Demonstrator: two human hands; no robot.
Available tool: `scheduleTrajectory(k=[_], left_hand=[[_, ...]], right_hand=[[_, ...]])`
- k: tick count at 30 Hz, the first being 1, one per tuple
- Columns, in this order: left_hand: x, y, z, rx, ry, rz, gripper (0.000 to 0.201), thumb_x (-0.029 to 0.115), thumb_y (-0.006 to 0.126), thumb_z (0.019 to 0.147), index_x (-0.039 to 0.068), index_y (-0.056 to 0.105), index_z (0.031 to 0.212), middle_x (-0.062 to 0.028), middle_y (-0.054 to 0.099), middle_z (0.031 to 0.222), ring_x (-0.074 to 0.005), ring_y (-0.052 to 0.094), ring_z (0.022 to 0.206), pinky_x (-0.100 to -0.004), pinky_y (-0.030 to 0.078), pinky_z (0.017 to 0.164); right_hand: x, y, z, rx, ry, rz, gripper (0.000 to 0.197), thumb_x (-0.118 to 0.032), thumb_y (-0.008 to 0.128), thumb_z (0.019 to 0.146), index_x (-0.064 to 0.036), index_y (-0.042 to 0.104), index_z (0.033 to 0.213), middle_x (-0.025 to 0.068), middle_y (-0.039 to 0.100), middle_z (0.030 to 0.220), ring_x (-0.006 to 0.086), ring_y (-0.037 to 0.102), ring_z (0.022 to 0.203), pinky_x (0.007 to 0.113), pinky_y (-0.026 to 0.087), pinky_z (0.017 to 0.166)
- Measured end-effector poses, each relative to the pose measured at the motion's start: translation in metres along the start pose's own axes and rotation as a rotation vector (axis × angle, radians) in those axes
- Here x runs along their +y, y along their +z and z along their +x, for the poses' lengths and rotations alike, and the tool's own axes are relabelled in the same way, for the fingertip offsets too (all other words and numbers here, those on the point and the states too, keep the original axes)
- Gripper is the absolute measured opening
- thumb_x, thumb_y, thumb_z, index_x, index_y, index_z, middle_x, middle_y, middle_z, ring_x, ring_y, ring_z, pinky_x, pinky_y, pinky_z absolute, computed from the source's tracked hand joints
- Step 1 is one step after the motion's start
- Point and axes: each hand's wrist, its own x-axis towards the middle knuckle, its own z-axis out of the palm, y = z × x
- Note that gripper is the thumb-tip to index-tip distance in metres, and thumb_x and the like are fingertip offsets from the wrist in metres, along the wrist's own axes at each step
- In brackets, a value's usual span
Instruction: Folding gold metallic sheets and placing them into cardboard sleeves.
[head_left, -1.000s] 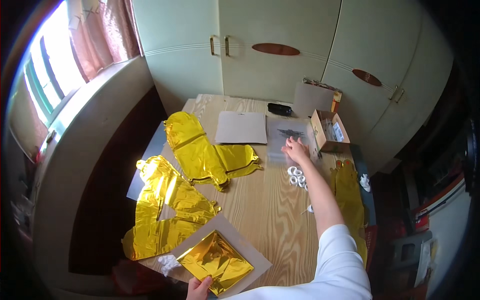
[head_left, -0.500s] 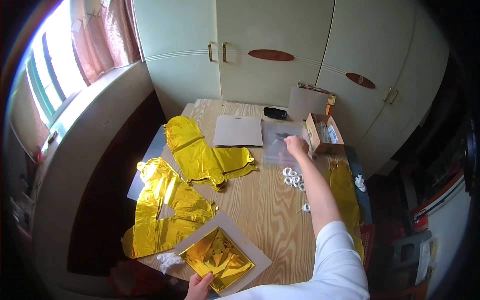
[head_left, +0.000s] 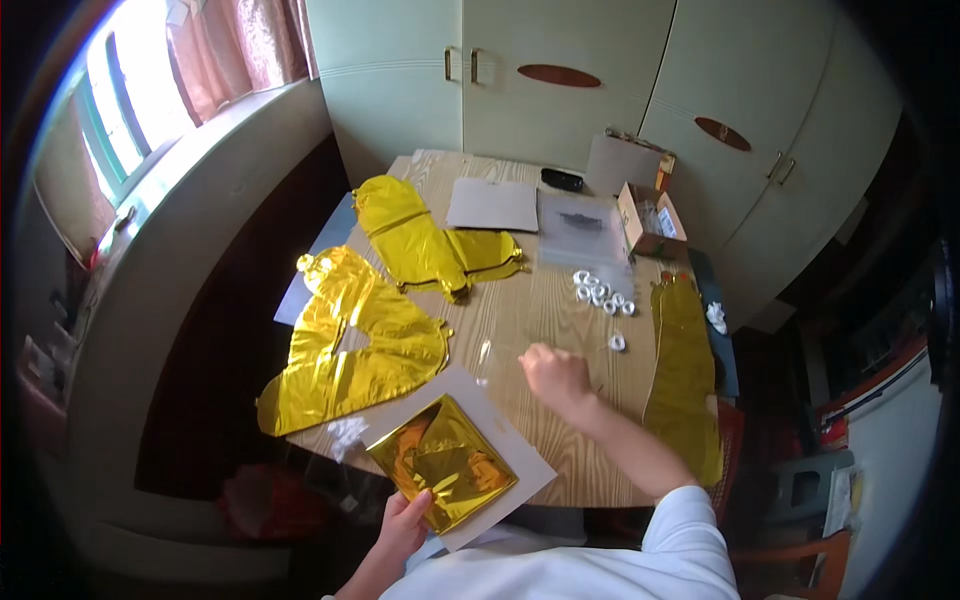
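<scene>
At the table's near edge my left hand (head_left: 405, 518) is closed on a grey-white card (head_left: 530, 483), its thumb pressing a folded gold foil balloon (head_left: 470, 460) flat on top. My right hand (head_left: 557, 377) is closed in a pinch above the middle of the table, right of the card. Faint glints to its left show a thin clear plastic bag (head_left: 485, 352) hanging from the fingers; its outline is hard to see. Farther back lies a stack of clear plastic bags (head_left: 570, 245) with a dark mark on it.
Two flattened gold foil balloons (head_left: 400, 240) lie on the left, another gold foil piece (head_left: 682, 380) on the right. Several small white rolls (head_left: 597, 291) sit near the bags. Behind are a card stack (head_left: 492, 205), a black tray (head_left: 562, 180) and an open cardboard box (head_left: 655, 225).
My right hand has come back from the bag stack toward me and left, with a clear bag pinched in it. My left hand still holds the card and balloon. The view has tilted down.
</scene>
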Motion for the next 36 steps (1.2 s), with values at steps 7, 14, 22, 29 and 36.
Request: scheduleTrajectory(k=[7, 14, 22, 29, 36], left_hand=[[-0.029, -0.019, -0.024, 0.075, -0.234, 0.061, 0.025, 0.011, 0.052, 0.097, -0.001, 0.057, 0.120, -0.0122, 0.064, 0.117, -0.0226, 0.063, 0.106, -0.0377, 0.051, 0.093], [-0.029, -0.019, -0.025, 0.079, -0.233, 0.045, 0.025, 0.011, 0.052, 0.097, -0.001, 0.057, 0.119, -0.0141, 0.064, 0.118, -0.0240, 0.063, 0.106, -0.0390, 0.051, 0.094], [-0.034, -0.021, -0.018, 0.047, -0.251, 0.059, 0.025, 0.013, 0.054, 0.098, 0.001, 0.057, 0.120, -0.0094, 0.064, 0.115, -0.0193, 0.064, 0.100, -0.0324, 0.053, 0.082], [-0.021, 0.007, -0.008, 0.046, -0.168, -0.020, 0.024, 0.012, 0.052, 0.098, 0.000, 0.055, 0.119, -0.0111, 0.064, 0.113, -0.0204, 0.066, 0.100, -0.0352, 0.055, 0.085], [-0.039, -0.002, -0.001, 0.066, -0.078, 0.081, 0.021, 0.010, 0.052, 0.098, -0.001, 0.056, 0.115, -0.0109, 0.065, 0.112, -0.0202, 0.065, 0.100, -0.0340, 0.054, 0.084]], right_hand=[[-0.045, 0.032, -0.067, 0.097, -0.052, -0.042, 0.035, -0.031, 0.064, 0.086, -0.0028, 0.068, 0.107, 0.0089, 0.067, 0.113, 0.0195, 0.063, 0.095, 0.031, 0.057, 0.069], [-0.037, 0.041, -0.080, 0.042, -0.174, -0.158, 0.040, -0.018, 0.064, 0.078, 0.0022, 0.066, 0.112, 0.0143, 0.067, 0.115, 0.0220, 0.063, 0.093, 0.029, 0.058, 0.069], [-0.039, 0.028, -0.077, 0.101, -0.224, -0.158, 0.018, -0.009, 0.061, 0.077, -0.0008, 0.067, 0.093, 0.0080, 0.069, 0.092, 0.0186, 0.066, 0.083, 0.028, 0.057, 0.062], [-0.026, 0.011, -0.074, -0.020, -0.188, 0.280, 0.009, -0.016, 0.062, 0.081, -0.0091, 0.064, 0.076, 0.0063, 0.063, 0.075, 0.0231, 0.066, 0.077, 0.034, 0.056, 0.067], [-0.016, 0.006, -0.069, -0.262, -0.052, 0.591, 0.012, -0.017, 0.062, 0.081, -0.0090, 0.068, 0.087, 0.0096, 0.067, 0.086, 0.0297, 0.065, 0.085, 0.041, 0.054, 0.075]])
